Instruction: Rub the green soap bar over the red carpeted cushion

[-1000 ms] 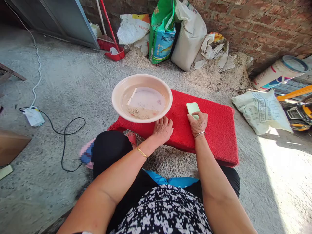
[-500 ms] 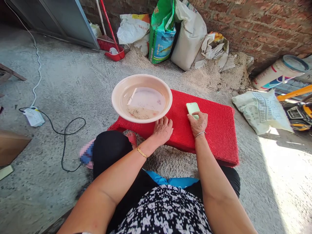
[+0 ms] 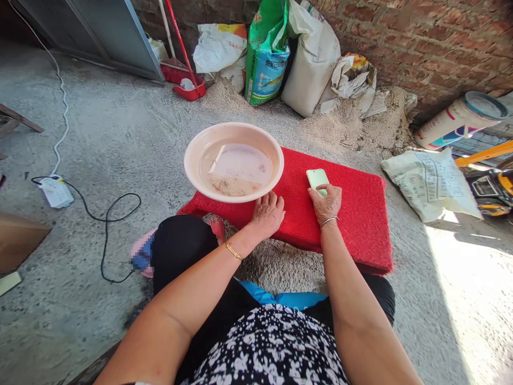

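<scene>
A bench (image 3: pixel 352 214) covered in red cloth stands before me. Its left part carries a wide pale-pink basin (image 3: pixel 192 179) holding cloudy water, with dark specks and sediment in it. My left hand (image 3: pixel 268 214) lies flat on the red cloth, fingers spread, fingertips close to the basin's near rim. On the right, my right hand (image 3: pixel 326 202) has thumb and fingers closed around the near end of a pale green phone case (image 3: pixel 316 176), which rests on the cloth. The fingers cover part of it, and I cannot see whether a phone is inside.
Beyond the bench, several sacks (image 3: pixel 310 64) lean by a brick wall, with spilled grain (image 3: pixel 344 125) around them. A red dustpan (image 3: pixel 192 91) is further left. At right lie a sack (image 3: pixel 433 182) and a tilted bucket (image 3: pixel 459 120). A power strip (image 3: pixel 56 191) and cables cross the left floor.
</scene>
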